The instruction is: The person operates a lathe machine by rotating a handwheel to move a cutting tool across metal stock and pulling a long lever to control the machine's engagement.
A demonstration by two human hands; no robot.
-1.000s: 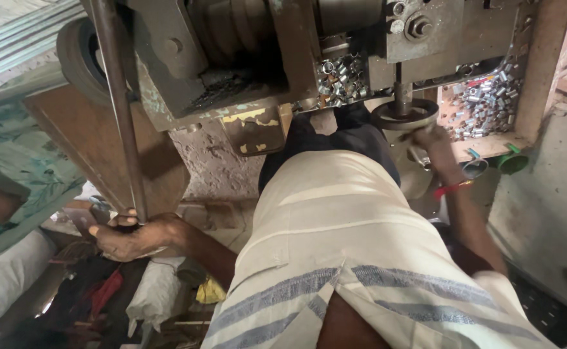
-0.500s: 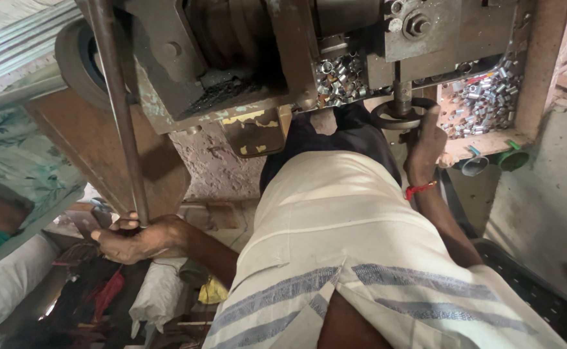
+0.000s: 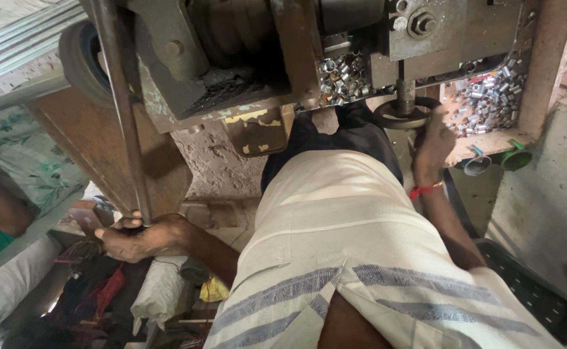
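I see my left hand (image 3: 138, 236) closed around the low end of the press's long steel lever (image 3: 120, 110). My right hand (image 3: 433, 143) touches the round die plate (image 3: 401, 116), fingers apparently loose, beside the wooden tray (image 3: 490, 139) of small metal sleeves (image 3: 490, 97).

Cream shirt (image 3: 335, 226) w/ grey-blue stripes; red wrist thread (image 3: 423, 190); silver metal rings (image 3: 487, 97); green funnel (image 3: 516, 157).

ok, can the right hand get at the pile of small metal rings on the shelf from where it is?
Probably yes. The right hand sits at the round die plate under the press ram, and the pile of small metal rings lies just beside it on the open wooden shelf, with nothing visible between them.
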